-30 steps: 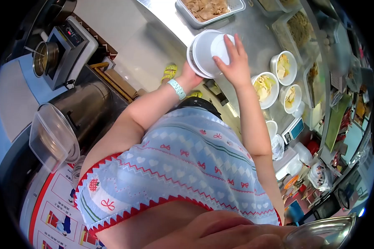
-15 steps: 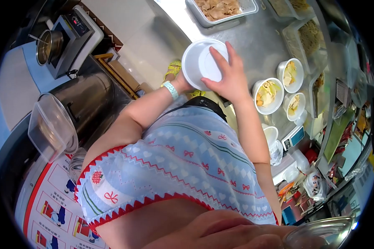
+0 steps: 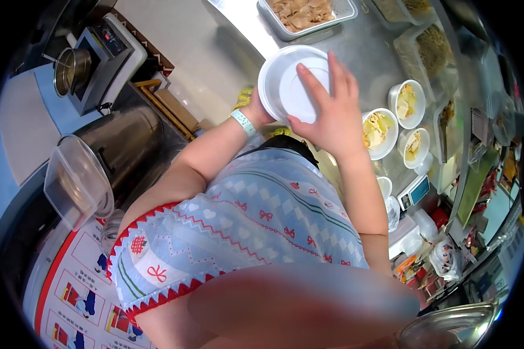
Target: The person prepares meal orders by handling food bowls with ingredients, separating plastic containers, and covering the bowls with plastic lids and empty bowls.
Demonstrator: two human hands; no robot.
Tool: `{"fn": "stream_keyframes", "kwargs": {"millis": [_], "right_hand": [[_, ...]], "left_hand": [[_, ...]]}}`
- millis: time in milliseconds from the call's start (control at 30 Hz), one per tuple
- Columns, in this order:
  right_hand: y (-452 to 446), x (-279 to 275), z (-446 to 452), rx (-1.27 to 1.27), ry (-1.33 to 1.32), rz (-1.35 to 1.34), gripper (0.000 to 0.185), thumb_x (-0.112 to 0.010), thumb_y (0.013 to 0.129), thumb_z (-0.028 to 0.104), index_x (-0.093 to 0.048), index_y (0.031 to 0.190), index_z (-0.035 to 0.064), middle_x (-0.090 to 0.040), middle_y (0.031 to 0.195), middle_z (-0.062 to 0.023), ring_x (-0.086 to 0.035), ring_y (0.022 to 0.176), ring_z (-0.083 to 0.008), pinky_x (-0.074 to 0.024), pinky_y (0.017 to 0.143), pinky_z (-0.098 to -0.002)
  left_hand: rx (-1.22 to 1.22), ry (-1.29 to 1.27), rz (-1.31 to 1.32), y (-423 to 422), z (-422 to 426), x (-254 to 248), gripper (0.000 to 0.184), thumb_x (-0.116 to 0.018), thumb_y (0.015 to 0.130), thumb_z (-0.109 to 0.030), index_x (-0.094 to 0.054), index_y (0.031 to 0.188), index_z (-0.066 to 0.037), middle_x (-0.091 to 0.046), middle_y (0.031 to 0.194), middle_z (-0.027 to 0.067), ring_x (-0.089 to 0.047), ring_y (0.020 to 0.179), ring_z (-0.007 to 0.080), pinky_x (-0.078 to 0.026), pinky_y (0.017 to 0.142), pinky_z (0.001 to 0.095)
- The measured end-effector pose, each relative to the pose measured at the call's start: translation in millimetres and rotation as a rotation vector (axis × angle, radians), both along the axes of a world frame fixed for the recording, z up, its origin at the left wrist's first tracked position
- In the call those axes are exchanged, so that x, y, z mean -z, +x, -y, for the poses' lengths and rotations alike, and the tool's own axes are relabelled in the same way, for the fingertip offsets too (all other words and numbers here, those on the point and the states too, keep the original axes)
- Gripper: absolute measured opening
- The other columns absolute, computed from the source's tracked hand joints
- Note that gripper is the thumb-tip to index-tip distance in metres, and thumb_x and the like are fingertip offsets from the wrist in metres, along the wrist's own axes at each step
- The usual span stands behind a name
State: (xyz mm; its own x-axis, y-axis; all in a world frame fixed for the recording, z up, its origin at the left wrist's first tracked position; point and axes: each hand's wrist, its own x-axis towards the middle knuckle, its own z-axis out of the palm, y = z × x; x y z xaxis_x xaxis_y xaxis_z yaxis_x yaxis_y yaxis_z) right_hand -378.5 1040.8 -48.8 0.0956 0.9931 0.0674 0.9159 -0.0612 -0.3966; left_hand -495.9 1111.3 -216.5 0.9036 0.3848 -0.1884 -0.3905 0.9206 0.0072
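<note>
- Left hand point(image 3: 258, 109) clamped on the white bowl point(image 3: 286, 90) from its left side.
- Right hand point(image 3: 336, 119), fingers spread, touches its right side; cannot tell whether it grips.

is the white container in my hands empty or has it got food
Looks empty: the white container shows bare plastic around the right hand, no food; the part it covers is hidden.

left hand point(image 3: 257, 110): partly hidden behind white bowl point(image 3: 288, 87) | tray point(image 3: 320, 27): cut by top edge
</note>
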Motion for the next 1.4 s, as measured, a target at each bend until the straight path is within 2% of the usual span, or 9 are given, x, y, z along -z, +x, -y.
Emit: {"fn": "stream_keyframes", "kwargs": {"millis": [567,633,767,900,967,1033,1067,1167,1400], "right_hand": [[39,-15,29,0.271,0.081,0.039,0.076,-0.073,0.068,0.025,-0.044,0.138,0.0216,-0.027,0.145,-0.0254,-0.034,0.128,-0.0457,-0.0319,0.106,-0.0488],[54,-2,40,0.339,0.215,-0.178,0.079,-0.076,0.069,0.024,-0.04,0.139,0.0129,-0.031,0.139,-0.0258,-0.034,0.13,-0.0407,-0.034,0.105,-0.046],[70,22,65,0.719,0.684,-1.4,0.067,-0.057,0.087,0.043,-0.034,0.141,0.0106,-0.039,0.142,-0.0115,-0.04,0.13,-0.0293,-0.0285,0.11,-0.0453],[86,30,95,0.821,0.908,-1.679,0.067,-0.048,0.088,0.052,-0.036,0.141,0.0122,-0.039,0.143,-0.0078,-0.04,0.13,-0.0286,-0.0294,0.11,-0.0471],[89,31,114,0.532,1.009,-2.045,0.066,-0.043,0.09,0.053,-0.034,0.142,0.0132,-0.041,0.142,-0.0072,-0.04,0.13,-0.0302,-0.0322,0.109,-0.0471],[91,46,127,0.566,1.11,-2.036,0.062,-0.04,0.093,0.05,-0.033,0.142,0.0132,-0.038,0.144,-0.0082,-0.038,0.131,-0.0294,-0.0294,0.111,-0.0464],[86,53,132,0.685,0.914,-1.462,0.061,-0.038,0.094,0.05,-0.032,0.143,0.0133,-0.037,0.145,-0.0087,-0.036,0.132,-0.0288,-0.028,0.111,-0.0461],[87,75,147,0.502,1.076,-1.785,0.06,-0.033,0.096,0.048,-0.028,0.144,0.0133,-0.035,0.147,-0.0089,-0.033,0.134,-0.0272,-0.0239,0.113,-0.0454],[59,33,161,0.405,1.468,-2.104,0.063,-0.047,0.09,0.049,-0.035,0.142,0.0152,-0.037,0.145,-0.0071,-0.033,0.134,-0.0283,-0.0218,0.112,-0.0489]], "left_hand": [[0.151,0.129,-0.142,44,-14,-21,0.067,-0.038,0.085,-0.053,-0.046,0.136,-0.01,-0.05,0.135,0.0114,-0.049,0.122,0.0295,-0.037,0.105,0.0443],[0.145,0.033,-0.081,50,-14,-27,0.066,-0.036,0.087,-0.053,-0.044,0.137,-0.01,-0.049,0.136,0.0101,-0.048,0.124,0.0288,-0.036,0.106,0.0441],[0.192,-0.024,-0.016,57,-9,-21,0.068,-0.027,0.092,-0.058,-0.039,0.141,-0.013,-0.043,0.141,0.0093,-0.043,0.129,0.03,-0.033,0.109,0.0474],[0.244,-0.04,-0.054,69,-14,2,0.065,-0.035,0.091,-0.059,-0.04,0.14,-0.017,-0.044,0.142,0.0065,-0.043,0.128,0.0299,-0.037,0.106,0.0488],[0.253,0.002,-0.097,77,-15,13,0.064,-0.034,0.092,-0.058,-0.04,0.14,-0.016,-0.044,0.141,0.0066,-0.043,0.128,0.0295,-0.036,0.106,0.0487],[0.286,0.079,-0.091,83,-14,10,0.06,-0.033,0.095,-0.054,-0.04,0.14,-0.014,-0.044,0.141,0.0069,-0.043,0.129,0.0286,-0.037,0.107,0.0471],[0.314,0.124,-0.105,85,-14,11,0.06,-0.033,0.096,-0.054,-0.039,0.14,-0.014,-0.044,0.141,0.007,-0.043,0.129,0.0283,-0.038,0.106,0.0466],[0.378,0.241,-0.16,96,-15,10,0.059,-0.025,0.097,-0.055,-0.035,0.142,-0.017,-0.042,0.142,0.005,-0.041,0.131,0.0269,-0.036,0.106,0.0478],[0.146,0.913,-0.635,104,-26,46,0.032,-0.046,0.093,-0.001,-0.051,0.124,0.002,-0.058,0.123,0.0135,-0.059,0.109,0.0235,-0.048,0.094,0.0342]]}}
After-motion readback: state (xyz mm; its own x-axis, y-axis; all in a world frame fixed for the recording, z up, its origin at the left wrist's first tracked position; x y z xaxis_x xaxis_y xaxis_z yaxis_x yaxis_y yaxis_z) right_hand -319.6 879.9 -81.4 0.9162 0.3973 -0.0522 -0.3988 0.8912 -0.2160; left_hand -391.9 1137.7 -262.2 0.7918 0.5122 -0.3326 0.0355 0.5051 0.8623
